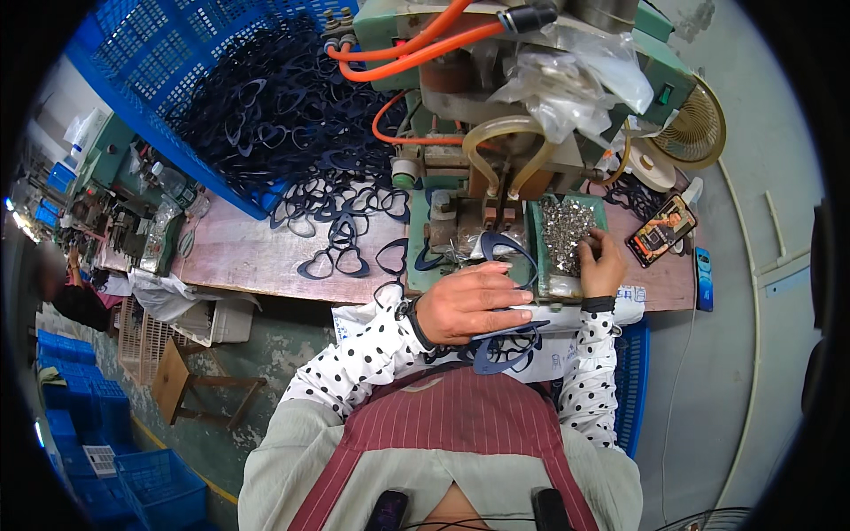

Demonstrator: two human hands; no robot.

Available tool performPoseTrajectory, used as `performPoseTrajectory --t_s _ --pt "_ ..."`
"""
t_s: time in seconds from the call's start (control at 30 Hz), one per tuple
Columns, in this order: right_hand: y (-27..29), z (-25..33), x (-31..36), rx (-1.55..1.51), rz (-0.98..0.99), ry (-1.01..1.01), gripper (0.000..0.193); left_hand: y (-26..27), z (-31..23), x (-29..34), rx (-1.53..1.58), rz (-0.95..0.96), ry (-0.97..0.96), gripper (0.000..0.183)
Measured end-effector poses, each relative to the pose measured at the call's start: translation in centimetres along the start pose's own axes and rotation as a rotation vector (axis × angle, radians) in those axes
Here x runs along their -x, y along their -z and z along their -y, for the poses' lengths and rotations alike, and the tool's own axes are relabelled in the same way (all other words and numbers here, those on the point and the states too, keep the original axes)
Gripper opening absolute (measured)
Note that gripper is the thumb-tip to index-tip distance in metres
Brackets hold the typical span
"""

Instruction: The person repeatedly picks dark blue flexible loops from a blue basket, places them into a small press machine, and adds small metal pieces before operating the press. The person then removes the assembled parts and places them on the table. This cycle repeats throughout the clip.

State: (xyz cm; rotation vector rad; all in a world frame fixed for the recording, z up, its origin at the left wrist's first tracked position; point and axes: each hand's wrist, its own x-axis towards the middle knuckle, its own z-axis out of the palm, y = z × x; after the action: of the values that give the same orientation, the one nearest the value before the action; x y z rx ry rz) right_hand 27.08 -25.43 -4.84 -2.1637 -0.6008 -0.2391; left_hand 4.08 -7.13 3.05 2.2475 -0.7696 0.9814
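My left hand (469, 305) is closed on a dark blue loop-shaped piece (512, 243), holding it at the front of a green bench machine (443, 212). More such blue loops (506, 354) hang just below its fingers, over my lap. Small shiny metal parts (567, 232) fill a green-rimmed tray on the machine's right. At that tray's right edge my right hand (604, 265) has its fingers bent together over the parts; whatever is between its fingertips is hidden.
A big blue basket (142, 106) of dark blue loops leans at the back left, with loose loops (341, 230) spilled before it. Orange hoses (407, 62) cross above. A phone (662, 232) and a fan (695, 124) sit right. A wooden stool (190, 385) stands left.
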Motion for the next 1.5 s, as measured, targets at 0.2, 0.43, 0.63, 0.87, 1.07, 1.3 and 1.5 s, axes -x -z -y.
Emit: performPoseTrajectory --t_s 0.2,0.43,0.63,0.87,1.07,1.3,1.5 --pt "-0.8 -0.1 0.7 0.313 0.023 0.273 0.017 0.3 -0.1 -0.1 0.01 0.006 0.006 0.038" --pt "-0.7 -0.4 0.6 0.046 -0.109 0.223 0.01 -2.7 -1.9 3.7 -0.198 -0.29 0.291 0.049" --pt "-0.8 0.6 0.7 0.009 -0.123 0.127 0.008 -7.1 -5.0 5.2 0.932 -0.3 0.893 0.054" --pt "-0.9 -0.1 0.7 -0.013 -0.137 0.185 0.009 -6.1 -6.0 5.1 0.929 -0.485 1.148 0.021" --pt "-0.9 0.3 0.6 0.05 -0.122 0.104 0.011 -0.5 -4.8 1.6 0.105 -0.294 0.726 0.021" --pt "1.2 8.4 0.6 -0.46 0.069 0.114 0.014 0.6 -4.6 1.1 0.34 -0.19 0.817 0.013" --pt "2.1 14.2 2.1 -0.605 0.358 0.162 0.019 -0.1 -4.7 0.9 0.201 -0.3 0.821 0.014"
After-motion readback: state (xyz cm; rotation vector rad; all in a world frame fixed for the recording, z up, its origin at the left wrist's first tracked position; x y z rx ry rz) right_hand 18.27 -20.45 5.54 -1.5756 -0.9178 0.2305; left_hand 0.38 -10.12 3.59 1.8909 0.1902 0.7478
